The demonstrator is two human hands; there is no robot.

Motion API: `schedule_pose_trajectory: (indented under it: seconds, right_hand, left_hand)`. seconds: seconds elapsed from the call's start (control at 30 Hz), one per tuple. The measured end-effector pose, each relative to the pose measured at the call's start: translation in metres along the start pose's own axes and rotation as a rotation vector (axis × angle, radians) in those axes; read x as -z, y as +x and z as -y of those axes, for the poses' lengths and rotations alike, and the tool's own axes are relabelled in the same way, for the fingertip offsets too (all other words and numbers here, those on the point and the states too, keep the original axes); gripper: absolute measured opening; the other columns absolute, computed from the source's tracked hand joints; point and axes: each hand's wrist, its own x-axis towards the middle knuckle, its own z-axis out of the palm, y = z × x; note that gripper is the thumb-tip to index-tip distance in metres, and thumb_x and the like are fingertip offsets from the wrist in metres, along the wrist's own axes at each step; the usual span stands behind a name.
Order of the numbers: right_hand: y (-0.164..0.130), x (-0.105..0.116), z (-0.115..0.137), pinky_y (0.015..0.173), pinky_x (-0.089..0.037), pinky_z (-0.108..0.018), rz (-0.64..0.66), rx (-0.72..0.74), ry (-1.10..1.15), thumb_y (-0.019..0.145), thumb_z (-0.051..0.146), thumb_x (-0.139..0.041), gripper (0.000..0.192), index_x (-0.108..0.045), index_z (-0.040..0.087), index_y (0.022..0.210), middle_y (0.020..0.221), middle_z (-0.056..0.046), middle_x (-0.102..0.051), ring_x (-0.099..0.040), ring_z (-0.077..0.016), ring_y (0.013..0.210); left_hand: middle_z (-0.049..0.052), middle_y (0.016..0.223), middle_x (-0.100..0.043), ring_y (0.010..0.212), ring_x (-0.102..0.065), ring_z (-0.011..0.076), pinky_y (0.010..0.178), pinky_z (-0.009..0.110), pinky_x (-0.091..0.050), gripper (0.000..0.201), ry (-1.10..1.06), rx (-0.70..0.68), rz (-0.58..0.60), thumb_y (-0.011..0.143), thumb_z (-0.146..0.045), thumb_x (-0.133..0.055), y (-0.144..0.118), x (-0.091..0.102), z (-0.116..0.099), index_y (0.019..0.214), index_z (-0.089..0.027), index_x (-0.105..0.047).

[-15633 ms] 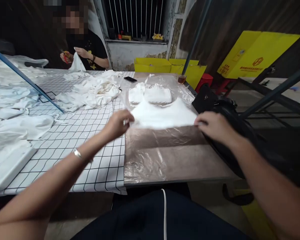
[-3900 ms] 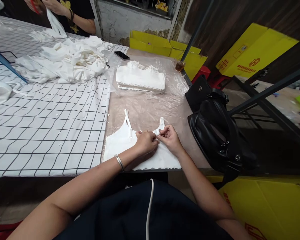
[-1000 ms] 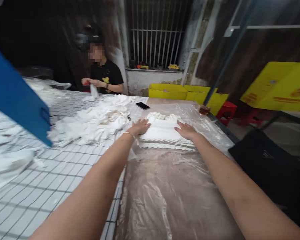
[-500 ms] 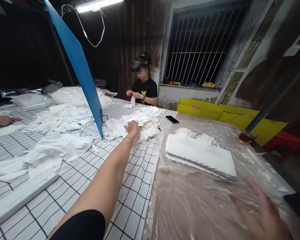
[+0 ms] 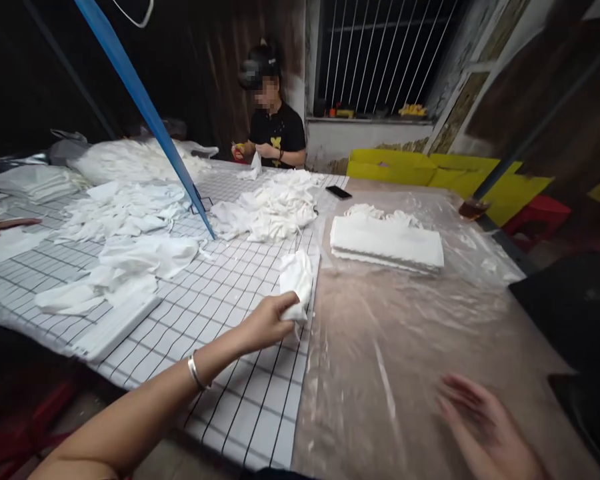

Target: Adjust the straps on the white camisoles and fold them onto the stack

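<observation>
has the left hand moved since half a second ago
Yes. The left hand left the loose pile beside the phone and came nearer, gripping a white garment.

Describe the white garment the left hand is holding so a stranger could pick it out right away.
Start at the seam where the black-gridded white cloth meets the clear plastic sheet. There the left hand pinches a crumpled white garment and lifts it. The loose pile and neat folded stack both lie flat beyond it.

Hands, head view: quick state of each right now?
Left hand: closed on a crumpled white garment, lifted over the checked cloth.
Right hand: open, fingers spread, holding nothing, over the clear plastic sheet.
</observation>
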Motion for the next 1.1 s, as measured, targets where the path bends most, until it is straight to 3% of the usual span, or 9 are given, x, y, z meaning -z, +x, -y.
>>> schedule_pose_trajectory:
  seconds: [0.17,0.33,0.5,0.6,0.7,0.8,0.9,0.97,1.1]
  right_hand:
    - [-0.020,-0.066,0.077,0.060,-0.052,-0.029,0.466,-0.072,0.216,0.076,0.058,-0.058,0.043,-0.059,0.020,0.095,0.078,-0.006,-0.067,-0.064,-0.0183,0.067]
    - [-0.023,-0.093,0.100,0.054,-0.039,-0.025,0.621,0.067,-0.009,0.075,0.047,-0.062,0.029,-0.054,0.020,0.065,0.058,0.001,-0.056,-0.051,-0.0138,0.055]
    - [-0.027,-0.081,0.094,0.055,-0.041,-0.025,0.702,-0.131,0.334,0.067,0.044,-0.067,0.028,-0.053,0.020,0.070,0.063,0.002,-0.058,-0.052,-0.0135,0.058]
    - [-0.020,-0.056,0.089,0.057,-0.046,-0.027,0.690,-0.358,0.590,0.061,0.047,-0.073,0.038,-0.051,0.022,0.078,0.068,0.002,-0.062,-0.056,-0.0150,0.060]
    - [0.001,-0.021,0.074,0.062,-0.050,-0.029,0.570,-0.409,0.634,0.061,0.041,-0.073,0.036,-0.054,0.022,0.085,0.078,-0.001,-0.065,-0.059,-0.0165,0.066]
    - [0.026,0.009,0.054,0.070,-0.051,-0.033,0.173,-0.291,0.393,0.060,0.032,-0.070,0.029,-0.055,0.021,0.082,0.081,-0.004,-0.064,-0.059,-0.0198,0.075]
    - [0.037,0.019,0.048,0.080,-0.050,-0.039,-0.162,-0.084,0.136,0.061,0.034,-0.068,0.027,-0.055,0.021,0.080,0.089,-0.007,-0.064,-0.059,-0.0225,0.084]
    - [0.036,0.011,0.061,0.085,-0.048,-0.040,-0.050,0.048,0.177,0.065,0.040,-0.067,0.031,-0.056,0.020,0.086,0.096,-0.008,-0.064,-0.059,-0.0222,0.089]
    - [0.035,-0.014,0.113,0.092,-0.047,-0.035,0.446,0.187,0.488,0.069,0.046,-0.070,0.046,-0.055,0.021,0.104,0.105,-0.007,-0.066,-0.061,-0.0204,0.101]
  left_hand:
    - [-0.001,0.077,-0.063,0.075,-0.056,0.0149,0.069,0.023,-0.041,0.019,0.125,0.036,0.198,0.067,-0.005,-0.050,-0.074,-0.061,-0.025,0.078,-0.019,-0.058]
    - [0.001,0.089,-0.065,0.078,-0.058,0.0150,0.072,0.024,-0.045,0.026,-0.054,-0.063,0.298,0.079,-0.021,-0.059,-0.105,-0.064,-0.048,0.104,-0.020,-0.060]
    - [0.008,0.101,-0.066,0.092,-0.057,0.0207,0.081,0.034,-0.044,0.033,0.221,-0.005,-0.156,0.084,-0.010,-0.043,-0.068,-0.029,-0.015,0.108,-0.019,-0.063]
    - [0.009,0.130,-0.059,0.118,-0.045,0.0281,0.092,0.045,-0.033,0.059,0.535,-0.090,0.000,0.076,0.000,-0.041,-0.027,-0.016,0.002,0.126,-0.026,-0.058]
    - [0.008,0.120,-0.065,0.116,-0.044,0.0292,0.093,0.046,-0.028,0.050,0.624,-0.109,0.284,0.080,-0.011,-0.047,0.005,-0.014,-0.004,0.125,-0.027,-0.058]
    - [0.006,0.095,-0.070,0.099,-0.052,0.0260,0.093,0.045,-0.027,0.019,0.623,-0.063,0.414,0.078,-0.028,-0.057,0.025,-0.015,-0.020,0.092,-0.020,-0.068]
    - [0.004,0.091,-0.067,0.088,-0.056,0.0205,0.089,0.038,-0.033,0.021,0.406,-0.077,0.420,0.076,-0.038,-0.060,0.035,-0.015,-0.036,0.079,-0.017,-0.064]
    - [0.003,0.088,-0.063,0.083,-0.055,0.0177,0.080,0.032,-0.039,0.025,0.158,-0.157,0.405,0.078,-0.042,-0.058,0.040,-0.016,-0.050,0.081,-0.017,-0.060]
    - [0.000,0.076,-0.054,0.070,-0.049,0.0125,0.066,0.026,-0.039,0.024,-0.160,-0.343,0.418,0.082,-0.041,-0.057,0.051,-0.018,-0.086,0.080,-0.017,-0.053]
